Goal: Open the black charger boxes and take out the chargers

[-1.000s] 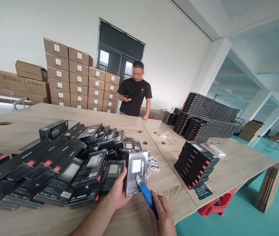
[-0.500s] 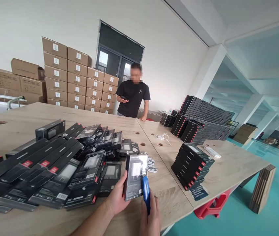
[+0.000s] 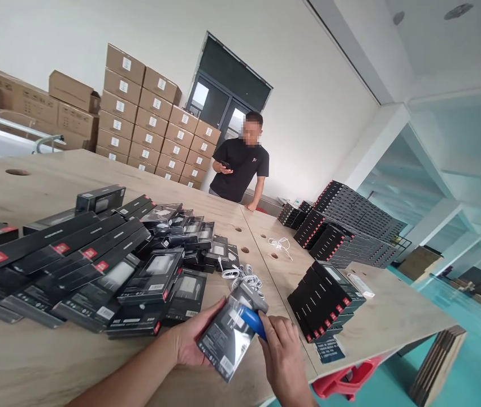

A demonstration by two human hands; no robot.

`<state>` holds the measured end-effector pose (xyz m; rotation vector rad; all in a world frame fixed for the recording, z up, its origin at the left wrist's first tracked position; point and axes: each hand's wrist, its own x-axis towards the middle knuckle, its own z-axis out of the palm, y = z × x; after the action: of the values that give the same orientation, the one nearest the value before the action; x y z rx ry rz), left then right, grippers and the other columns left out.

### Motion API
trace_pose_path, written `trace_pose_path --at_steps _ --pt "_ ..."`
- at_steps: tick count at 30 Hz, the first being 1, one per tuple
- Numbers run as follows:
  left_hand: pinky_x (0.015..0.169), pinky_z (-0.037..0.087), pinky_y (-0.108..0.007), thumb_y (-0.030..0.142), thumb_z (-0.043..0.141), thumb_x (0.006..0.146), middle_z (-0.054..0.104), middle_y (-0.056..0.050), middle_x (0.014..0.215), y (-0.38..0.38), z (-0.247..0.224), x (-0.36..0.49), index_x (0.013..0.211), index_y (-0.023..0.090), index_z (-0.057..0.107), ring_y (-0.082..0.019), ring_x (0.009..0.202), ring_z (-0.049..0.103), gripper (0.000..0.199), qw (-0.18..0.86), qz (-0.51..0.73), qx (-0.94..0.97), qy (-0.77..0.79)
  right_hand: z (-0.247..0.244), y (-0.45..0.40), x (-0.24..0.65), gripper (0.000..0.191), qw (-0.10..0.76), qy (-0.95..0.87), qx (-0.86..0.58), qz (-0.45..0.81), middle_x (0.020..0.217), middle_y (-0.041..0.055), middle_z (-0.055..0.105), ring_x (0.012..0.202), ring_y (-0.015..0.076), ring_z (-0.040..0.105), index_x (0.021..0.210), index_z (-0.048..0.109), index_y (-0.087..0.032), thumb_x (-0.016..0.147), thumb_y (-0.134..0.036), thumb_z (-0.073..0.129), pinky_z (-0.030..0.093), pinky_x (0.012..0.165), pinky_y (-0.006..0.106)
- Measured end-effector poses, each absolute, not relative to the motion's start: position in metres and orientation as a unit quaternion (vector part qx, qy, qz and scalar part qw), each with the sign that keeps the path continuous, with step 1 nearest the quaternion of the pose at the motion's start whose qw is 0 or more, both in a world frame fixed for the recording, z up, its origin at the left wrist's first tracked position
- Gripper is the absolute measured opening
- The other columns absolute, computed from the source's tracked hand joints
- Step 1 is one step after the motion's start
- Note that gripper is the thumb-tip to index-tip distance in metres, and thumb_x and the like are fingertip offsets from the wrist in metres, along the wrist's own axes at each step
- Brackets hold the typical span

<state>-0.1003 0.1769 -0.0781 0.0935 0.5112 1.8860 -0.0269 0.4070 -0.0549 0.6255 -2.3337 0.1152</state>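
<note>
Left hand point(image 3: 194, 340) pinches the box point(image 3: 219, 343) by its left edge, above the surface point(image 3: 20, 364); long axis runs away and rightward. Right hand point(image 3: 283, 351), opposite, clasps the blue tool point(image 3: 252, 321), tip over the box's face, contact unclear.

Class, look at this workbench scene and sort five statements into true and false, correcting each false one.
1. The left hand holds a black box. True.
2. The right hand holds a blue-handled tool. True.
3. Both hands grip the blue-handled tool. False: only the right hand does; the left hand is on the black box.
4. White cables lie on the table, beyond the black box. True.
5. The person across the table holds a cup. False: the person holds a dark phone.
</note>
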Motion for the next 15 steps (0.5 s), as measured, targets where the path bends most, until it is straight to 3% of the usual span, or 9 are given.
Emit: trace_pose_path --at_steps 10,15 --pt "0.081 0.057 -0.034 0.062 0.062 0.088 0.079 -0.013 0.088 0.18 -0.089 -0.097 0.101 0.012 0.075 -0.027 0.082 0.075 0.053 0.576 0.782 0.058 0.231 -0.024 0.394 -0.024 0.049 0.308 -0.889 0.338 -0.027 0.112 0.0113 0.068 0.098 0.0256 0.059 0.152 0.042 -0.021 0.104 -0.014 0.038 0.05 0.084 0.041" --pt "0.086 0.057 -0.039 0.071 0.064 0.082 0.079 -0.017 0.096 0.192 -0.095 -0.105 0.117 0.002 0.068 -0.029 0.08 0.075 0.077 0.576 0.78 0.042 0.239 -0.019 0.371 -0.017 0.04 0.328 -0.839 0.435 -0.009 0.103 0.0096 0.071 0.093 0.0243 0.06 0.143 0.054 -0.017 0.104 -0.016 0.043 0.049 0.081 0.039"
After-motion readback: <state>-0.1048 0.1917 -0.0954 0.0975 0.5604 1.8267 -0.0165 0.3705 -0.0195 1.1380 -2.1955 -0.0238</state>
